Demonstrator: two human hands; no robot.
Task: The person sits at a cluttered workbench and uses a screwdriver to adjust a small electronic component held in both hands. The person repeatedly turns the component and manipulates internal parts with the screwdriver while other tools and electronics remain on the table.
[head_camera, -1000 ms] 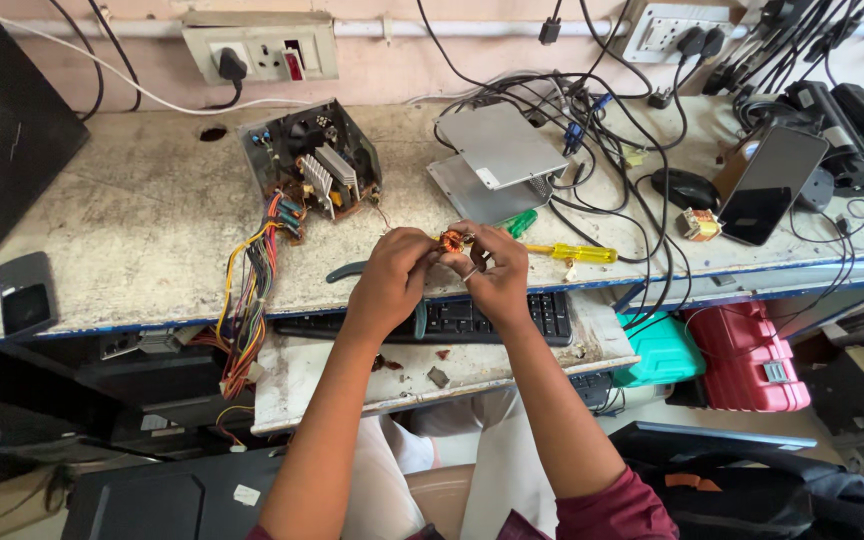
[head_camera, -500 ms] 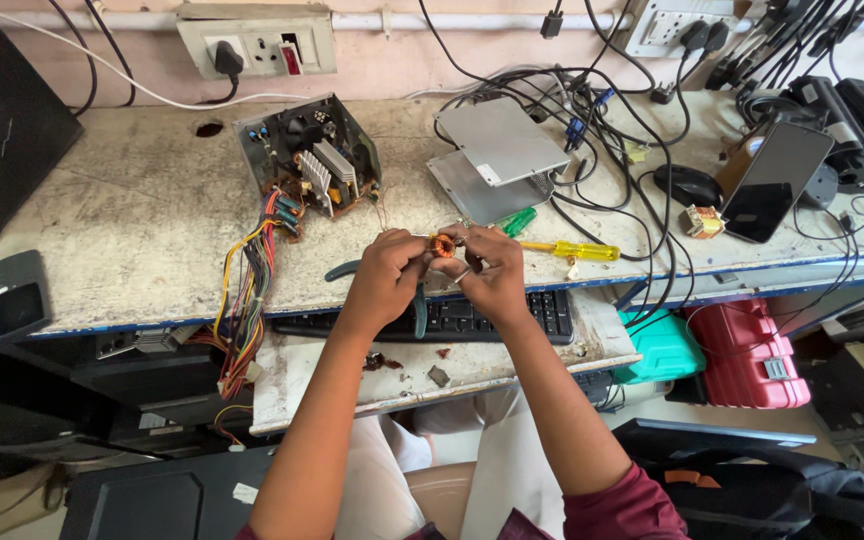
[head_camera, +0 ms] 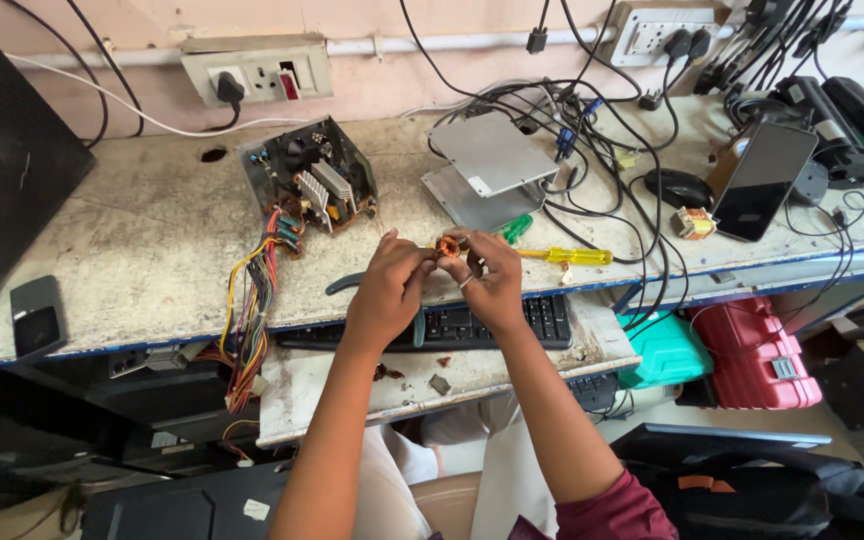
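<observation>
Both hands are up over the keyboard (head_camera: 492, 322), left hand (head_camera: 387, 290) and right hand (head_camera: 492, 280) pinching a small copper coil (head_camera: 448, 246) between them, just above the bench (head_camera: 132, 250), near the yellow screwdriver (head_camera: 562, 256).

Hands: our left hand (head_camera: 384, 290) and right hand (head_camera: 492, 280) meet above the black keyboard (head_camera: 472, 322), both pinching a small copper coil (head_camera: 447, 245).
Tools: a yellow-handled screwdriver (head_camera: 564, 256) lies just behind the keyboard.
Board: we see an open power supply (head_camera: 307, 185) well behind the keyboard, its coloured wires (head_camera: 252, 300) trailing down.
</observation>
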